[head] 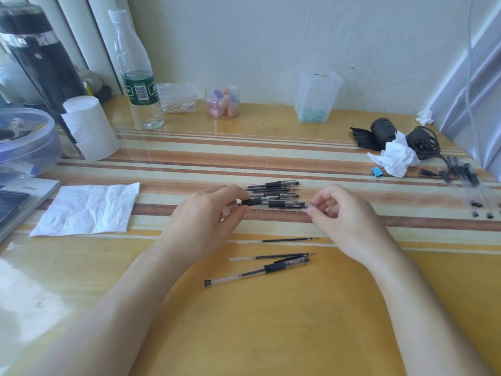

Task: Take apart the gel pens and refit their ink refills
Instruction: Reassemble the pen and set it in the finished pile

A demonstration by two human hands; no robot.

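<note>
1 gel pen (250, 201) in left hand (206, 215), horizontal, grip end rightward

Home desk (271, 321) with water bottle (138, 77), cotton swabs (179, 105).

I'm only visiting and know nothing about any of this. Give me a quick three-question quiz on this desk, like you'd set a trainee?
1. True or false: the left hand holds a gel pen at its black grip.
2. What lies flat on the table to the left of the hands?
A) a white tissue
B) a pair of scissors
C) a ruler
3. Count: how many loose ink refills lie between the hands and the capped pen nearest the person?

Key: 1 true; 2 A; 3 two.
</note>
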